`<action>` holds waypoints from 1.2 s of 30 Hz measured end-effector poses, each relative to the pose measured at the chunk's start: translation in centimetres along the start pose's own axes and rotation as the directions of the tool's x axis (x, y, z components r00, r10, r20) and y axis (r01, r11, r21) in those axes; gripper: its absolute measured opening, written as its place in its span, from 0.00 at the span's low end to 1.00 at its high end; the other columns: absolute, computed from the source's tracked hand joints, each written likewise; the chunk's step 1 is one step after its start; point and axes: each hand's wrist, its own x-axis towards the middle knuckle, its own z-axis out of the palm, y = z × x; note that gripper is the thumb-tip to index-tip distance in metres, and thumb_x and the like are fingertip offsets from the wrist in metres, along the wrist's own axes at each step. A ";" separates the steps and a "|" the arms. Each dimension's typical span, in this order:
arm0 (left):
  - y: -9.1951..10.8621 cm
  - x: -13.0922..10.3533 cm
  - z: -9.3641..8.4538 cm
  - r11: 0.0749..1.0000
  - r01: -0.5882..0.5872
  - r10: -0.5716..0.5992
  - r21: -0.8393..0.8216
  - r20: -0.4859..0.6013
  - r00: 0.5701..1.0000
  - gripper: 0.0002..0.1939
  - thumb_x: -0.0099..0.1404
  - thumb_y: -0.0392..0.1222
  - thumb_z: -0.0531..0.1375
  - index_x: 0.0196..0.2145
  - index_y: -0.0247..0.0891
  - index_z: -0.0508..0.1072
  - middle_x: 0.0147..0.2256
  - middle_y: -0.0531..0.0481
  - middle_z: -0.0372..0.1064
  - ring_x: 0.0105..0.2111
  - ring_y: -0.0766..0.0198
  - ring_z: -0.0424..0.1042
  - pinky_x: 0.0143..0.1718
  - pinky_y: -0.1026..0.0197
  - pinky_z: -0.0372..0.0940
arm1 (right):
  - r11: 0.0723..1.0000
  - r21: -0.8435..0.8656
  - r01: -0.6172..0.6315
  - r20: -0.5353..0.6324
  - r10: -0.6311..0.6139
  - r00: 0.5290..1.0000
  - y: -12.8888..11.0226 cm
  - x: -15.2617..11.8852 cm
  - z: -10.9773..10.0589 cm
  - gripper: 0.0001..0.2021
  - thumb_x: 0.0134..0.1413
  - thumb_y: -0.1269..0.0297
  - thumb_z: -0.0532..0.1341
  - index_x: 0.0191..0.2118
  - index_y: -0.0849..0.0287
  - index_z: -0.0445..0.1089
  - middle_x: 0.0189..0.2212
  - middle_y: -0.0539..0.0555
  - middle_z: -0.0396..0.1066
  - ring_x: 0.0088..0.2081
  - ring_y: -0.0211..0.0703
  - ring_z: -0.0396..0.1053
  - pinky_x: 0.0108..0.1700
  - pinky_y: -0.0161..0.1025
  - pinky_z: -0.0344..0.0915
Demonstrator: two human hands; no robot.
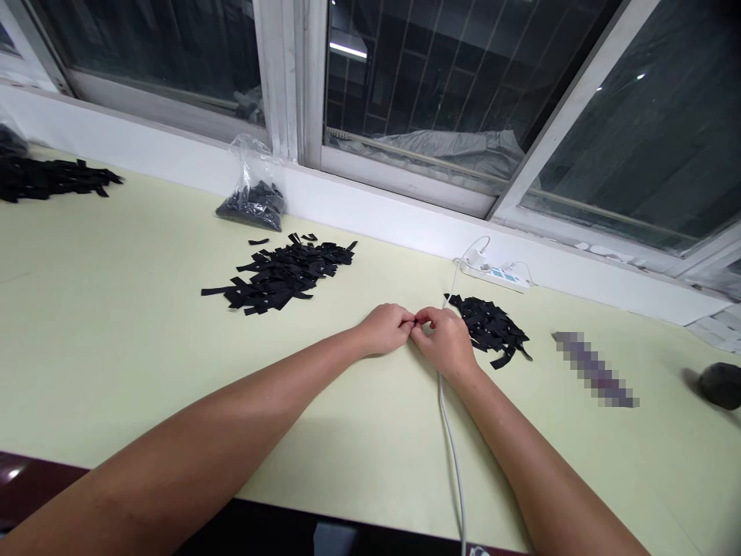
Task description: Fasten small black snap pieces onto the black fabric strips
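Note:
My left hand [387, 328] and my right hand [444, 340] meet over the table, fingertips almost touching. Both are closed in a pinch around a small black piece [415, 321], mostly covered by the fingers. It resembles the black fabric strips, though its exact kind is too hidden to make out. Just beyond my right hand lies a small pile of black strips [492, 328]. A larger pile of black strips [283, 274] spreads out to the far left of my left hand.
A clear plastic bag [255, 193] of black pieces stands by the window ledge. A white power strip [496, 272] lies at the back, and a white cable [448, 432] runs under my right wrist. More black strips [55, 179] lie far left, a dark round object [721, 385] far right.

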 end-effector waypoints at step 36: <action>1.7 -0.1 0.7 0.894 -0.087 0.089 0.439 0.016 0.996 0.14 0.64 0.29 0.50 0.37 0.33 0.77 0.36 0.40 0.73 0.36 0.55 0.72 0.41 0.55 0.63 | 0.821 0.357 -0.446 0.036 0.465 0.885 -0.5 0.5 0.8 0.11 0.40 0.60 0.63 0.33 0.57 0.75 0.30 0.55 0.77 0.31 0.47 0.73 0.35 0.41 0.65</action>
